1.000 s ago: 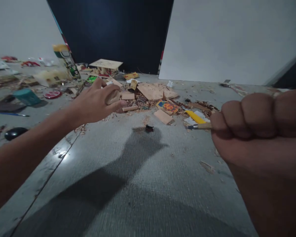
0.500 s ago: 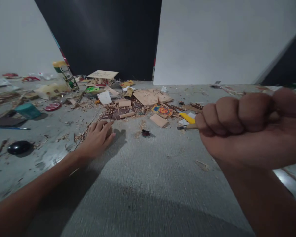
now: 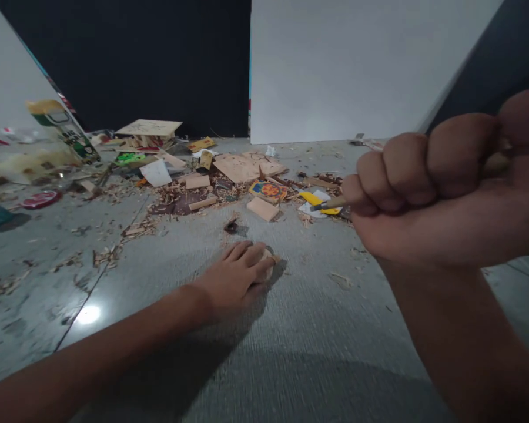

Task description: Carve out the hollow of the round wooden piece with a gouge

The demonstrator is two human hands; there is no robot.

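Makeshift woodworking area: strewn shavings (image 3: 136,229), wood offcuts (image 3: 263,208), metal-tipped tool (image 3: 334,203).

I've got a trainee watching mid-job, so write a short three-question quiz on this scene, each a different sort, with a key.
1. What does the right hand grip?
A) a red disc
B) a thin tool with a grey tip
C) a sheet of white paper

2. True or false: the left hand is higher in the picture than the right hand.

3. Fill in: the tall container at the left has a ____ top.

Key:
1. B
2. False; it is lower, holding a pale piece.
3. yellow
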